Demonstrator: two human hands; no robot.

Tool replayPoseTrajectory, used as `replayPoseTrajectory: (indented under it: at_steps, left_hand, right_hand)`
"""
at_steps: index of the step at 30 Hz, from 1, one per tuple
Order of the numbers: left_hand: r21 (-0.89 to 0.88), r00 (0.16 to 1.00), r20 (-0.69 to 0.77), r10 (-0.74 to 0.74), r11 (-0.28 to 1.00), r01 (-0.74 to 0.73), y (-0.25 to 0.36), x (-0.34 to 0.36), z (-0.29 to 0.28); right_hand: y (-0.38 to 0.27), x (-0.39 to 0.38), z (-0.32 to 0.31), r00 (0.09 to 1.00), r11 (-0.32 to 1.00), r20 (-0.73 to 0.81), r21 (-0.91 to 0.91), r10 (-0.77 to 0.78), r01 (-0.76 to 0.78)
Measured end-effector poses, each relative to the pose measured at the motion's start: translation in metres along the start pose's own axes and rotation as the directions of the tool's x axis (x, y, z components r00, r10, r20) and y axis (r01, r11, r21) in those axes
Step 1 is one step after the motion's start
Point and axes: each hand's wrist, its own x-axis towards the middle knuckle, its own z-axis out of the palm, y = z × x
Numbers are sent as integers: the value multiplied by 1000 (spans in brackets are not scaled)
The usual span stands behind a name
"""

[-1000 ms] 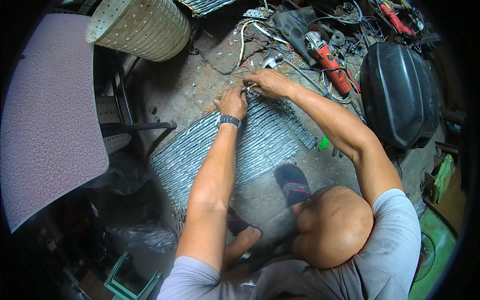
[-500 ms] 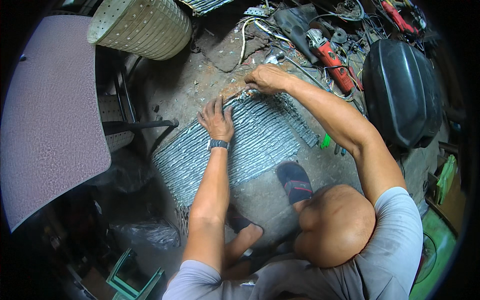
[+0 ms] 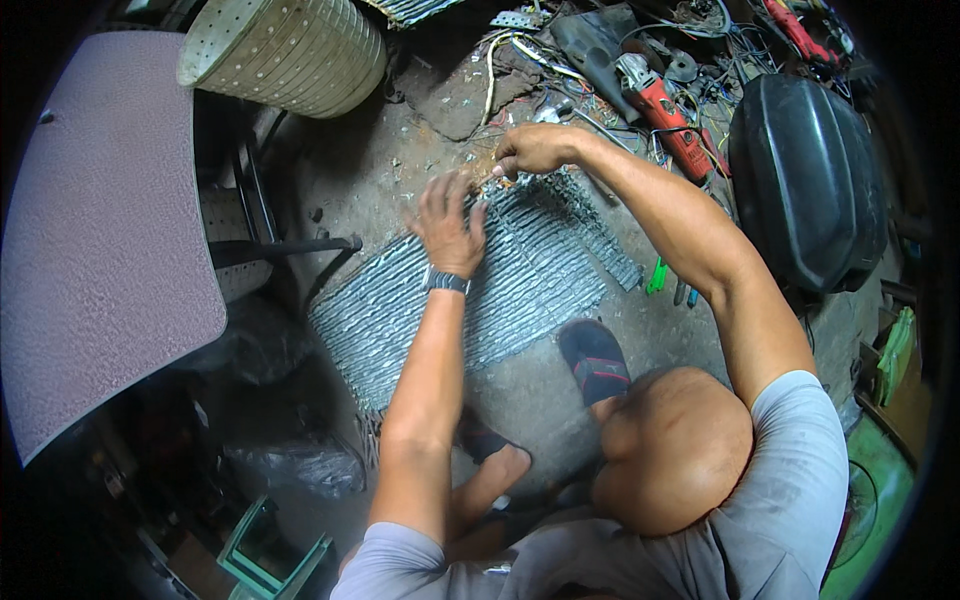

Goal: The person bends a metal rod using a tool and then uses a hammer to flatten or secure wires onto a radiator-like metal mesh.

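On the floor in front of me lies a grey finned metal panel, like a radiator core, with rows of wavy ridges; its far right corner looks broken up. My left hand is over its far edge, fingers spread and slightly blurred; whether the palm presses on it I cannot tell. Beside it, my right hand is closed, thumb and fingers pinched together at the panel's far corner. What the pinch holds is hidden. A narrow strip of the same ridged metal runs along the right side.
A red angle grinder lies among tangled wires at the far right, near a black plastic case. A woven basket and a pinkish tabletop stand at left. My sandalled foot is near the panel.
My left hand has shifted right and a little away from me along the far edge, toward the right hand. The right hand remains at the corner, its wrist slightly turned.
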Motion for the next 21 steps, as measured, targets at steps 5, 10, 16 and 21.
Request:
replayPoseTrajectory:
  at_steps: [5, 10, 16, 21]
  left_hand:
    - [-119, 994, 76, 76, 991, -66, -16, 9, 21]
    - [-45, 991, 128, 49, 998, -43, -12, 6, 21]
    - [143, 981, -4, -196, 970, 194, -44, -30, -9]
    - [90, 966, 76, -248, 966, 241, -62, -38, -7]
  right_hand:
    - [-10, 2, 2, 999, 998, -50, -59, -5, 2]
    - [-9, -2, 6, 991, 994, -104, -87, -81, 72]
    - [-26, -13, 6, 983, 971, -180, -238, -37, -7]
    - [-45, -16, 8, 982, 954, -141, -290, -122, 77]
